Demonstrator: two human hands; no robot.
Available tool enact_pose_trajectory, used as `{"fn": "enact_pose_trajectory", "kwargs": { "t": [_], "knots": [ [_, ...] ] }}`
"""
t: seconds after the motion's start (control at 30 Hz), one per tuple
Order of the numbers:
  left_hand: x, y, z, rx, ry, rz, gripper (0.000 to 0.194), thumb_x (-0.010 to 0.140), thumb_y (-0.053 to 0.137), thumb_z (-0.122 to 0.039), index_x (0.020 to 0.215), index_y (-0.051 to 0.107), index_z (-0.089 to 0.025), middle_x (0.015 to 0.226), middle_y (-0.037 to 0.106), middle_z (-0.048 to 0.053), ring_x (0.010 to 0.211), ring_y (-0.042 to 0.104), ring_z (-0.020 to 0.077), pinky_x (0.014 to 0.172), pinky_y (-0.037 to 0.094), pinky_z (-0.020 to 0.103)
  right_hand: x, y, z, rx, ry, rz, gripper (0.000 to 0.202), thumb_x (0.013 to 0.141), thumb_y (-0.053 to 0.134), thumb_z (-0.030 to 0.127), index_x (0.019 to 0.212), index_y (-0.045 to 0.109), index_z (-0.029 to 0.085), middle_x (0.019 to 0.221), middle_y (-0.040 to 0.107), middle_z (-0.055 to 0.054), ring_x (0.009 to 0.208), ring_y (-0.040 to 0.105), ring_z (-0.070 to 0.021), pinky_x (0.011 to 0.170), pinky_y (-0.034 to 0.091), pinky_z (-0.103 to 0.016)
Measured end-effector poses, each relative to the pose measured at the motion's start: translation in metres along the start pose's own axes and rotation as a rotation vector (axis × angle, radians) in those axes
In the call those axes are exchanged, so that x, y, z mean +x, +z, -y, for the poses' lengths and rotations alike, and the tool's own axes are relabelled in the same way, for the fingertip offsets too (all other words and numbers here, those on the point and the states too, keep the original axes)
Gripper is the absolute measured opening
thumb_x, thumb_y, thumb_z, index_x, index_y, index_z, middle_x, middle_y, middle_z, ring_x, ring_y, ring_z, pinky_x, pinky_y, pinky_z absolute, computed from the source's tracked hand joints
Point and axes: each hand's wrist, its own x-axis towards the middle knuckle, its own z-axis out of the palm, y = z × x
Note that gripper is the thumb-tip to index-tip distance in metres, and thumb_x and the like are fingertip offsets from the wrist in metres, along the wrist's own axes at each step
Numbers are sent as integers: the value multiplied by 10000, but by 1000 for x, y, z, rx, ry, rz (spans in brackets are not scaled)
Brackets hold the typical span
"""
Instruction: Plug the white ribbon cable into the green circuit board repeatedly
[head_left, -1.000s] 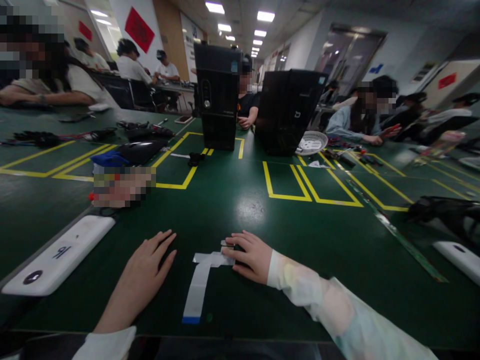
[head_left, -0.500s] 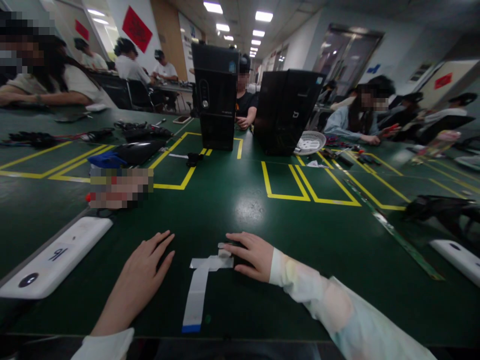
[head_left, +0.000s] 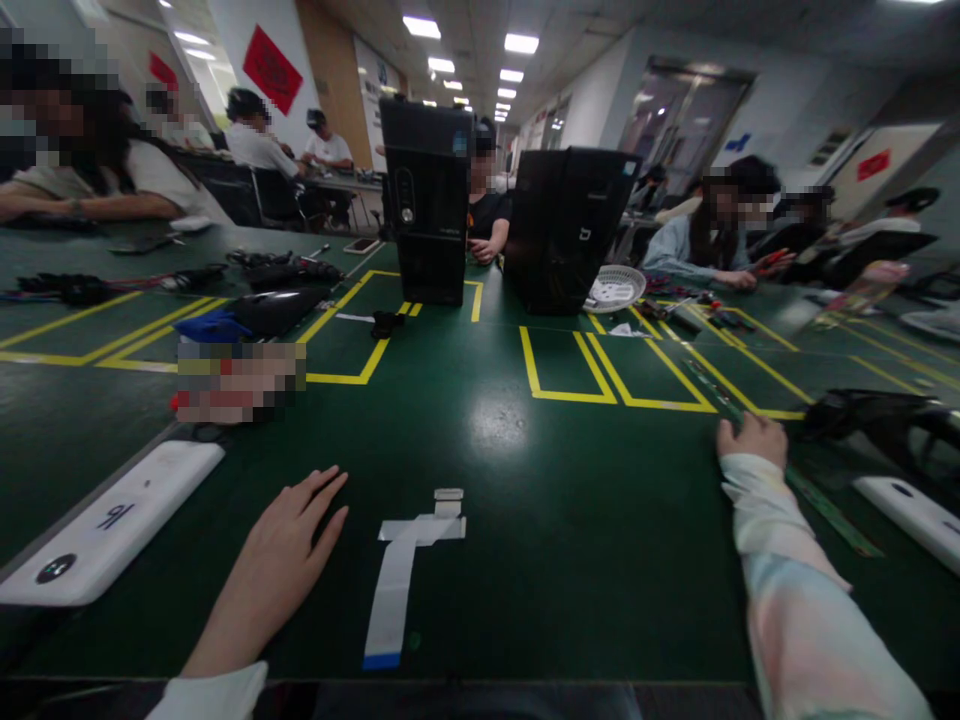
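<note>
My left hand point(head_left: 289, 530) lies flat on the green table, fingers stretched and a little apart, holding nothing. Just to its right is a white flat ribbon cable point(head_left: 390, 595), folded into a T shape, with a blue end toward me and a small connector point(head_left: 448, 495) at the top. Far out to the right, my right hand point(head_left: 754, 440) is curled over a long, narrow green circuit board strip point(head_left: 832, 515). The strip's near end shows beyond the wrist, while the part under the fingers is hidden.
A white device point(head_left: 120, 525) lies at the left, another point(head_left: 911, 520) at the right edge beside black parts point(head_left: 877, 430). Two black computer towers point(head_left: 427, 210) stand across the table, near a white basket point(head_left: 616, 288). Yellow tape point(head_left: 660, 405) marks rectangles. Several people sit around.
My right hand has left the ribbon cable's connector and moved far right onto the circuit board strip. The left hand and the cable stay where they were.
</note>
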Motion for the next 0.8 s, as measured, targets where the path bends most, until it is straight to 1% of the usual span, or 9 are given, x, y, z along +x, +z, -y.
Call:
{"fn": "enact_pose_trajectory", "kwargs": {
  "t": [0.07, 0.13, 0.23, 0.33, 0.47, 0.53, 0.63, 0.7, 0.8],
  "knots": [
    [0, 1, 1, -5, 11, -7, 599, 933, 314, -541, 1350, 536, -173, 1410, 526, 141, 1273, 507, 331, 1073, 381, 554, 5, -1, -20, -11, 27, 31, 583, 944, 286, 293, 1323, 450, -119, 1372, 425, -353, 1323, 377, -374, 1078, 314, -477],
    [0, 1, 2, -6, 13, -5, 591, 932, 327, -534, 1350, 533, -171, 1408, 528, 139, 1268, 510, 330, 1072, 383, 551, 10, 3, -30, -22, 1, 91, 586, 946, 304, 309, 1345, 443, -97, 1378, 447, -323, 1312, 398, -364, 1077, 318, -455],
    [0, 2, 3, 8, 8, 4, 592, 932, 333, -524, 1353, 528, -157, 1407, 525, 146, 1270, 504, 337, 1073, 378, 559, 17, 13, -35, -43, -55, 193, 597, 954, 334, 350, 1378, 437, -57, 1390, 473, -277, 1323, 393, -359, 1069, 323, -434],
    [0, 1, 3, 14, 10, 14, 587, 933, 334, -513, 1356, 524, -152, 1411, 519, 149, 1271, 502, 338, 1069, 383, 559, 21, 20, -36, -66, -83, 257, 588, 968, 320, 382, 1389, 449, -8, 1424, 455, -244, 1314, 418, -340, 1044, 345, -410],
    [0, 1, 3, 18, 10, 19, 582, 935, 332, -506, 1350, 528, -147, 1409, 518, 155, 1271, 501, 335, 1058, 398, 552, 21, 20, -36, -84, -104, 278, 581, 967, 325, 374, 1378, 457, -15, 1417, 453, -261, 1295, 447, -323, 1029, 354, -375],
    [1, 1, 4, 26, 9, 21, 579, 937, 332, -502, 1353, 523, -146, 1412, 515, 155, 1271, 501, 332, 1060, 397, 547, 19, 20, -37, -82, -121, 280, 584, 957, 349, 377, 1368, 465, -21, 1387, 473, -281, 1272, 471, -336, 1015, 369, -386],
    [1, 2, 5, 35, 8, 26, 580, 941, 325, -503, 1356, 518, -146, 1401, 524, 155, 1264, 508, 326, 1060, 400, 538, 13, 19, -41, -63, -167, 272, 564, 936, 377, 381, 1334, 505, 3, 1326, 520, -291, 1203, 534, -351, 986, 406, -422],
    [0, 3, 5, 42, 14, 22, 588, 943, 313, -513, 1355, 519, -147, 1398, 527, 154, 1259, 513, 325, 1060, 400, 535, 7, 18, -45, -31, -226, 261, 537, 910, 389, 382, 1293, 539, 36, 1274, 565, -271, 1161, 568, -346, 979, 427, -436],
    [0, 4, 6, 50, 37, -8, 602, 944, 297, -530, 1343, 529, -145, 1398, 528, 150, 1259, 512, 322, 1079, 379, 530, -9, 17, -56, 47, -357, 236, 489, 860, 396, 395, 1214, 579, 111, 1201, 627, -206, 1136, 594, -313, 994, 443, -420]
  ]
}}
